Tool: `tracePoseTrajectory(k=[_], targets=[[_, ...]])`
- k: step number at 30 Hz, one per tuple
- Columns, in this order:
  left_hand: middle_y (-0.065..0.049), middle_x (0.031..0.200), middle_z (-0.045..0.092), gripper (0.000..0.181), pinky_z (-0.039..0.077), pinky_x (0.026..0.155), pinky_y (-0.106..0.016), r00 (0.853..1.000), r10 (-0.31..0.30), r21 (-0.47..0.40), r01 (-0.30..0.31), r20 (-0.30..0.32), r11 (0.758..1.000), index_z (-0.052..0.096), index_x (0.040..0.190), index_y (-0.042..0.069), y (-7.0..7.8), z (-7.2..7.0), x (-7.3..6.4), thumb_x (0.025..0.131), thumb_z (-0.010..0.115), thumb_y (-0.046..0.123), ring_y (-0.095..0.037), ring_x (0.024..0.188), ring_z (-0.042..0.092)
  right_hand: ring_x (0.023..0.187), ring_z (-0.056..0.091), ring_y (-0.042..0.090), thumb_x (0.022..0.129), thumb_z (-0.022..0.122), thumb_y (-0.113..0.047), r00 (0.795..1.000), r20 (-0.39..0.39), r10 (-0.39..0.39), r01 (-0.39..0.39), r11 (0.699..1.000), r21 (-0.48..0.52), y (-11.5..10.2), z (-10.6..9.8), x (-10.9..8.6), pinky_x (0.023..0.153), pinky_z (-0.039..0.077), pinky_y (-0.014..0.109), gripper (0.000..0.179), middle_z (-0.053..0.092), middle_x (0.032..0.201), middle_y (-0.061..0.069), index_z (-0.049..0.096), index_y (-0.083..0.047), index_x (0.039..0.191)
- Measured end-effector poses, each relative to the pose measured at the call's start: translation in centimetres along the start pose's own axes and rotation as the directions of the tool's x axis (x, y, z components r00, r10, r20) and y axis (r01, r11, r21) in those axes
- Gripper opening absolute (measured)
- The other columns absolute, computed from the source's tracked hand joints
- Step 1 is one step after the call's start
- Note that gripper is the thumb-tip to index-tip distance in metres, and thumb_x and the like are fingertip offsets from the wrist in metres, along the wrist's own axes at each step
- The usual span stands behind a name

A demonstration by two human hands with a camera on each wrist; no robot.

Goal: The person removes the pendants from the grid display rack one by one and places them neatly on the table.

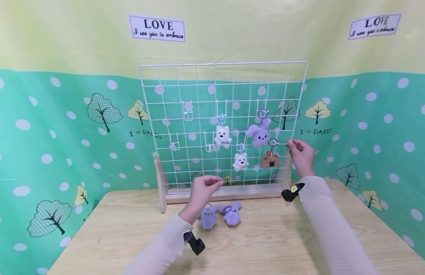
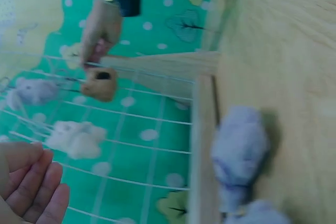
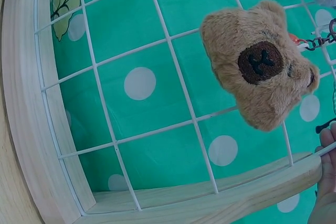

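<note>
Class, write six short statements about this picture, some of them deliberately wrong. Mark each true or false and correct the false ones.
1. The brown plush bear-head keychain hangs on the white metal wire grid. True.
2. All three lilac plush long-eared keychains lie on the pale wooden table. False: two lie there; the third hangs on the grid.
3. The person's bare right hand is at the grid's right edge. True.
4. The person's bare left hand is gripping the brown bear head. False: it holds no toy.
5. Two small white plush bears hang on the grid. True.
6. The grid's stand is black plastic. False: it is pale wood.
</note>
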State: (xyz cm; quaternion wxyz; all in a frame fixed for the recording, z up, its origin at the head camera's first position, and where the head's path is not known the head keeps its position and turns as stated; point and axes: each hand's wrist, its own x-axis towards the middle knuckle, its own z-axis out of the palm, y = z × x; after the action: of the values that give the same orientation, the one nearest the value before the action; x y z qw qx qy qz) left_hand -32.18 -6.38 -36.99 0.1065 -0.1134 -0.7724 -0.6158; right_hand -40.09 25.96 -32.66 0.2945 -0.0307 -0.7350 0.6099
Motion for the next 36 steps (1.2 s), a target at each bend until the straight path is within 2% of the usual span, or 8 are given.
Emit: tracePoseTrajectory(k=[5, 14, 20, 27, 31, 36], targets=[[-0.005, 0.089, 0.072, 0.015, 0.053, 0.073, -0.026, 0.999, 0.033, -0.026, -0.033, 0.000, 0.999, 0.073, 0.094, 0.006, 2.3, -1.1, 0.5, 0.083, 0.073, 0.015, -0.019, 0.083, 0.066, 0.095, 0.061, 0.004, 0.090, 0.059, -0.038, 1.000, 0.003, -0.004, 0.004, 1.000, 0.010, -0.1, 0.1, 0.0, 0.082, 0.049, 0.015, 0.046, 0.068, 0.108, -0.001, 0.060, -0.004, 0.120], [-0.006, 0.093, 0.072, 0.016, 0.053, 0.074, -0.026, 0.994, 0.104, -0.043, -0.105, -0.012, 0.994, 0.072, 0.098, 0.007, 5.6, -2.3, 1.7, 0.084, 0.072, 0.016, -0.014, 0.084, 0.066, 0.097, 0.062, 0.005, 0.090, 0.059, -0.037, 1.000, 0.009, 0.018, -0.018, 1.000, 0.013, -0.3, 0.0, 0.0, 0.085, 0.049, 0.017, 0.044, 0.068, 0.111, 0.001, 0.060, -0.004, 0.120], [-0.002, 0.095, 0.071, 0.017, 0.053, 0.076, -0.026, 0.991, 0.126, -0.025, -0.127, -0.043, 0.992, 0.072, 0.100, 0.009, 7.4, -2.4, 3.1, 0.085, 0.072, 0.017, -0.014, 0.086, 0.066, 0.096, 0.061, 0.004, 0.090, 0.059, -0.037, 1.000, 0.007, 0.028, -0.028, 0.999, 0.019, -0.4, 0.0, 0.0, 0.088, 0.049, 0.020, 0.045, 0.068, 0.110, 0.000, 0.060, -0.004, 0.121], [-0.003, 0.096, 0.070, 0.021, 0.053, 0.078, -0.026, 0.984, 0.158, -0.032, -0.161, -0.081, 0.986, 0.070, 0.104, 0.006, 9.1, -2.2, 4.8, 0.087, 0.069, 0.018, -0.014, 0.088, 0.064, 0.090, 0.062, 0.001, 0.090, 0.060, -0.034, 1.000, -0.008, -0.010, 0.010, 1.000, 0.029, -0.1, -0.1, 0.0, 0.080, 0.049, 0.013, 0.043, 0.069, 0.096, -0.009, 0.061, -0.001, 0.118], [-0.005, 0.096, 0.070, 0.020, 0.053, 0.075, -0.026, 0.979, 0.176, -0.031, -0.180, -0.106, 0.983, 0.070, 0.103, 0.006, 9.9, -2.3, 5.2, 0.087, 0.068, 0.017, -0.015, 0.087, 0.064, 0.090, 0.061, 0.000, 0.091, 0.060, -0.034, 1.000, 0.004, 0.005, -0.005, 0.999, 0.038, 0.0, -0.1, -0.1, 0.079, 0.049, 0.012, 0.043, 0.068, 0.097, -0.009, 0.061, -0.002, 0.119], [-0.003, 0.097, 0.070, 0.019, 0.053, 0.077, -0.026, 0.972, 0.193, -0.019, -0.197, -0.136, 0.980, 0.070, 0.103, 0.007, 11.0, -2.3, 6.3, 0.088, 0.068, 0.018, -0.014, 0.088, 0.064, 0.090, 0.062, 0.000, 0.091, 0.060, -0.033, 1.000, 0.012, 0.019, -0.020, 0.999, 0.050, 0.0, -0.1, -0.1, 0.081, 0.049, 0.012, 0.043, 0.069, 0.100, -0.007, 0.060, -0.002, 0.121]])
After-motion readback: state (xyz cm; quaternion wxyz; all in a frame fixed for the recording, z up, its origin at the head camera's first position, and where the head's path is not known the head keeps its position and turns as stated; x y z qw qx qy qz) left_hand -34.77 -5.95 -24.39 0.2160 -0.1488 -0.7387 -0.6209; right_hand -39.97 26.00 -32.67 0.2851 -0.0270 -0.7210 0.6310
